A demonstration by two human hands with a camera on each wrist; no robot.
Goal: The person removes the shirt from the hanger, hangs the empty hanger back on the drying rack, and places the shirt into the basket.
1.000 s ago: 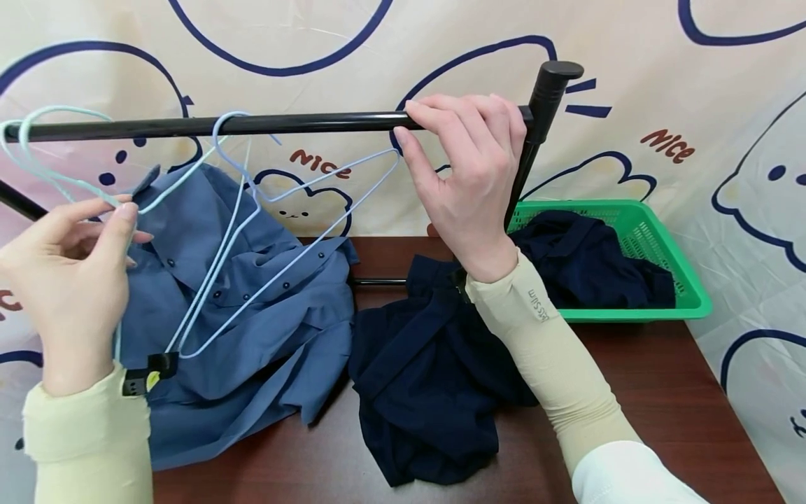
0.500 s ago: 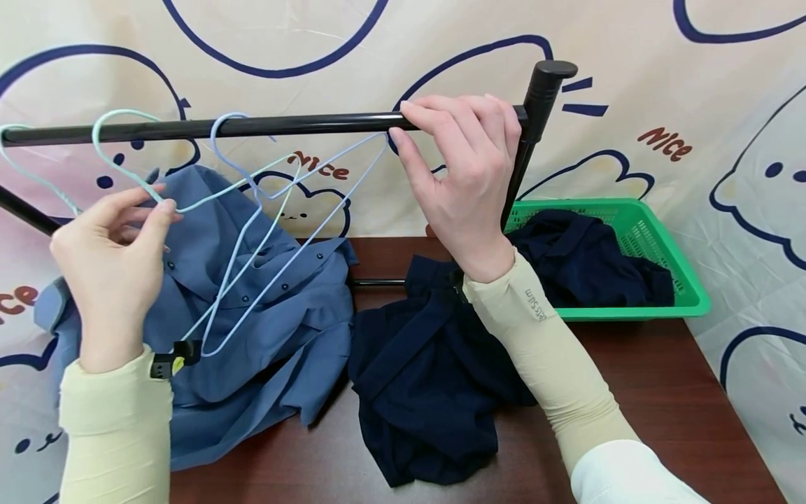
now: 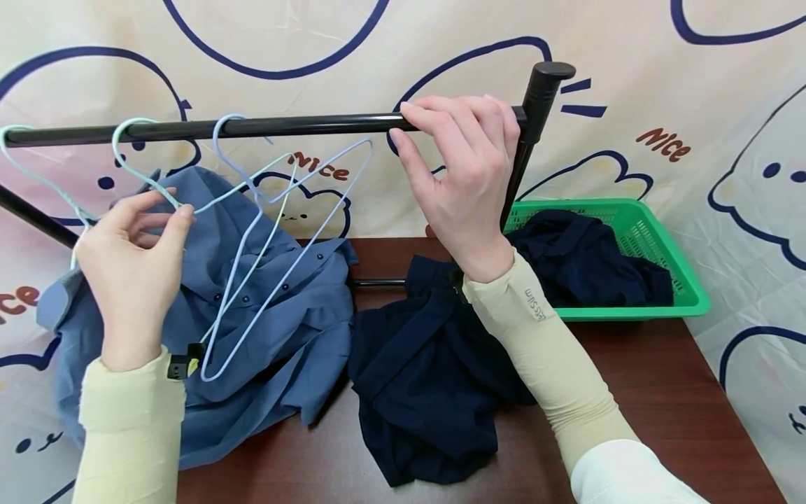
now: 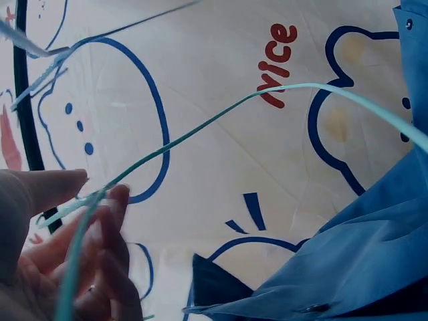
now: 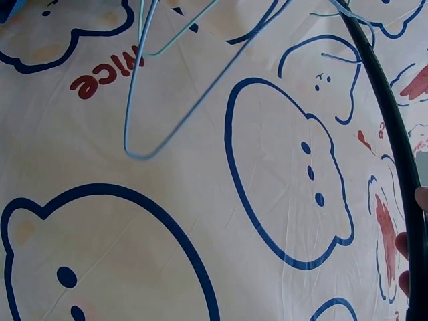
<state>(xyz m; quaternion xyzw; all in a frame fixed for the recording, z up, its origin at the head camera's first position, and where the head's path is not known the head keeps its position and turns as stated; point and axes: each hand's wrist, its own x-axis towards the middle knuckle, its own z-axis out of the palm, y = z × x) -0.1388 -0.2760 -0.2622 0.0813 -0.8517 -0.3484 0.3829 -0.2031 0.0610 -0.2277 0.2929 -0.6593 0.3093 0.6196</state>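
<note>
My left hand (image 3: 135, 266) pinches a mint-green wire hanger (image 4: 307, 85) at its neck, thumb against fingers, while its hook loops over the black rail (image 3: 327, 124). To the right on the rail hangs a light-blue wire hanger (image 5: 142, 156), tilted and overlapping the mint one in the head view. Another mint hanger (image 3: 34, 173) hangs at the far left, partly hidden by the left hand. My right hand (image 3: 462, 185) grips the rail near its right end, fingers over the top and thumb below. Behind the hangers is a blue buttoned shirt (image 3: 283, 308).
A crumpled navy garment (image 3: 434, 364) lies on the brown table (image 3: 661, 392), right of the shirt. At the back right stands a green basket (image 3: 689, 294) holding a dark navy garment (image 3: 585, 259). The black upright post (image 3: 535, 115) rises at the rail's right end.
The left hand has moved right along the rail with the mint hanger, apart from the leftmost one. The blue hanger has swung, its right corner shifting left. The right hand stays put.
</note>
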